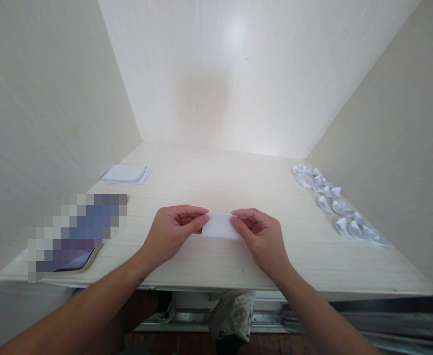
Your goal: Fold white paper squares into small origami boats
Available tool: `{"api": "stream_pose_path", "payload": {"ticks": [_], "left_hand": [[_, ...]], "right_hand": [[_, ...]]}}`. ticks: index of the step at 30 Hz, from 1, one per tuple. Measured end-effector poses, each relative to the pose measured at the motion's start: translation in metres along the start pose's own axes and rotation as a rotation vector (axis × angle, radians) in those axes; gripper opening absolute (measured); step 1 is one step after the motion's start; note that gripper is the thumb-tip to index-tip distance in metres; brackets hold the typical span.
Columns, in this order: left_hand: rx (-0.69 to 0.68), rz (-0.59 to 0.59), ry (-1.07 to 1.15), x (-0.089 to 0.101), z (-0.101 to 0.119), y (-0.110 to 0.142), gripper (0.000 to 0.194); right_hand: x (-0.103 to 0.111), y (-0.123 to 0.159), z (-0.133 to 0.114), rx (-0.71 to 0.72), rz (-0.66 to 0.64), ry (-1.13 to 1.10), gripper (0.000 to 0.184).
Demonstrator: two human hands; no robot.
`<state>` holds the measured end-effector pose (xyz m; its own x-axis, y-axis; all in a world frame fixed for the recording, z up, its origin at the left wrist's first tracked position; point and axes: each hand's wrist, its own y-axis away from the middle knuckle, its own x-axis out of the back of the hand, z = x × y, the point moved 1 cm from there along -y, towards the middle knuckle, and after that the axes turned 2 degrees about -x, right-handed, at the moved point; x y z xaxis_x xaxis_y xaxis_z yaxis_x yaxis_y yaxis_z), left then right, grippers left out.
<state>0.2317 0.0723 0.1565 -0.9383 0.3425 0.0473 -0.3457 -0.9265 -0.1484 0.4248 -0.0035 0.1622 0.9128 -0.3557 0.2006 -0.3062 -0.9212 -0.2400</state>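
A small white folded paper [219, 227] lies near the front of the pale wooden table [216, 172]. My left hand [174, 231] pinches its left edge with fingers curled. On the paper's right edge my right hand [259, 234] does the same, thumb and fingers pressed together. Both hands rest low on the tabletop, with the paper between them.
A stack of flat white paper sheets [126, 174] sits at the back left. Several folded white paper shapes [340, 207] line the right side by the wall. A blurred flat device [74, 231] lies at front left. Walls enclose the table on three sides.
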Motion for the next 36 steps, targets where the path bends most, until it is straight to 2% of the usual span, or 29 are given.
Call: {"api": "stream_pose_path", "payload": {"ticks": [19, 26, 32, 36], "left_hand": [[-0.022, -0.015, -0.050, 0.000, -0.001, 0.001, 0.018], [-0.050, -0.099, -0.099, 0.001, -0.005, 0.003, 0.016], [0.005, -0.202, -0.004, -0.002, -0.007, 0.005, 0.024], [0.039, -0.246, 0.017, -0.002, -0.008, 0.003, 0.030]], "right_hand": [[-0.001, 0.000, 0.001, -0.021, -0.051, 0.006, 0.016], [-0.004, -0.004, -0.006, -0.026, -0.277, 0.177, 0.020], [-0.003, -0.007, -0.012, 0.044, -0.421, 0.270, 0.019], [-0.005, -0.009, -0.013, 0.061, -0.424, 0.316, 0.020]]}}
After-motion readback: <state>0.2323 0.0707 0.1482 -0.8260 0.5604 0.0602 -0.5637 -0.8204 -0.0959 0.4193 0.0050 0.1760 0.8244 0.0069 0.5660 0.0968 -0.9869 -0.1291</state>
